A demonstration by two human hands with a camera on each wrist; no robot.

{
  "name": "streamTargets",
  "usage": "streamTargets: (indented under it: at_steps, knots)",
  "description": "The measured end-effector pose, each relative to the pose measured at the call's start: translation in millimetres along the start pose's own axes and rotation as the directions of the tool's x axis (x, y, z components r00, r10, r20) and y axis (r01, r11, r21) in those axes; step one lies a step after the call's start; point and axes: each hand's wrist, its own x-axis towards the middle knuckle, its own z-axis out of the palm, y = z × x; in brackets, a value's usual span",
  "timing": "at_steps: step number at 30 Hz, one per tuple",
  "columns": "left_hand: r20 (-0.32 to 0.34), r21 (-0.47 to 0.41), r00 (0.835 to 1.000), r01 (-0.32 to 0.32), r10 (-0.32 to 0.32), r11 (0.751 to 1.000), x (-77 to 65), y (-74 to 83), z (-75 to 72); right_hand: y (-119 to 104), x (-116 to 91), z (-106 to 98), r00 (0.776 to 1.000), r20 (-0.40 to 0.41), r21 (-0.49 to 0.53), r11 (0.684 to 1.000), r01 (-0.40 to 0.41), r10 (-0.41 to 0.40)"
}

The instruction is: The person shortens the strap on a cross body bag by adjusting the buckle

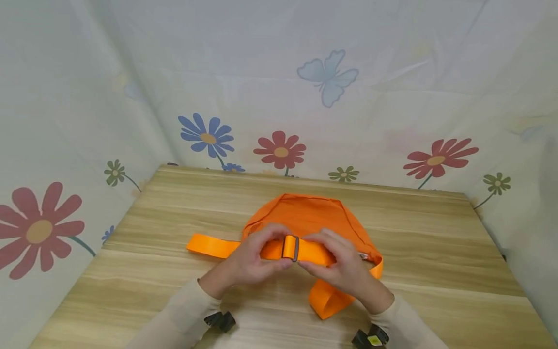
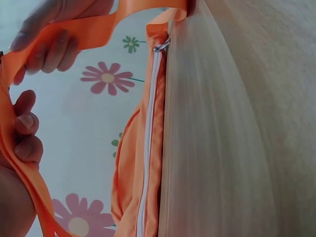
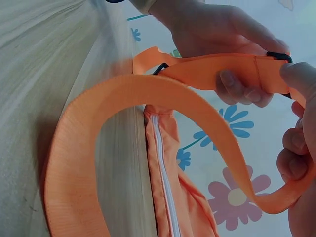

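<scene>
An orange bag (image 1: 311,211) with a white zipper (image 2: 150,133) lies on the table, its orange strap (image 1: 316,252) raised in front of it. My left hand (image 1: 257,257) grips the strap just left of a dark slide buckle (image 1: 290,248), thumb on the near side. On the buckle's other side my right hand (image 1: 342,261) pinches the same strap between thumb and fingers. Below the right hand hangs a strap loop (image 3: 74,148), which curves down to the table in the right wrist view. A second black buckle (image 3: 160,68) shows near the bag's end there.
The wood-grain table (image 1: 152,271) reaches back to a pale curtain (image 1: 261,63) printed with flowers and a butterfly. A strap end (image 1: 211,245) stretches out left of the bag. Dark wrist devices (image 1: 220,321) sit at both sleeves.
</scene>
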Motion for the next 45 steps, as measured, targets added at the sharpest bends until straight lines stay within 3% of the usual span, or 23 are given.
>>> streamTargets:
  at_steps: [12,20,28,35,40,45]
  knots:
    - [-0.077,0.005,0.993,0.092,-0.091,0.996,-4.6,2.1,-6.7,3,-5,-15,0.998,0.059,-0.100,0.995,-0.021,0.027]
    - [-0.065,-0.044,0.997,0.026,-0.029,0.999,-5.4,-3.6,-4.8,7,-7,-15,0.998,0.049,-0.113,0.993,0.038,-0.033]
    - [-0.002,-0.035,0.996,0.087,-0.087,0.996,-3.4,-3.8,-0.5,5,-2,-8,0.997,0.044,-0.117,0.990,0.072,-0.068]
    - [0.001,-0.001,0.999,0.049,-0.049,0.999,-0.2,-4.1,3.8,0,5,-6,0.993,0.074,-0.159,0.982,0.101,-0.090]
    - [-0.006,0.007,0.995,0.097,-0.097,0.995,-1.3,-1.9,3.7,-2,7,-8,0.990,0.105,-0.179,0.978,0.107,-0.090]
    - [-0.015,-0.002,0.986,0.169,-0.169,0.986,-4.3,-1.1,-1.7,1,2,-18,0.989,0.147,-0.206,0.978,0.033,-0.003]
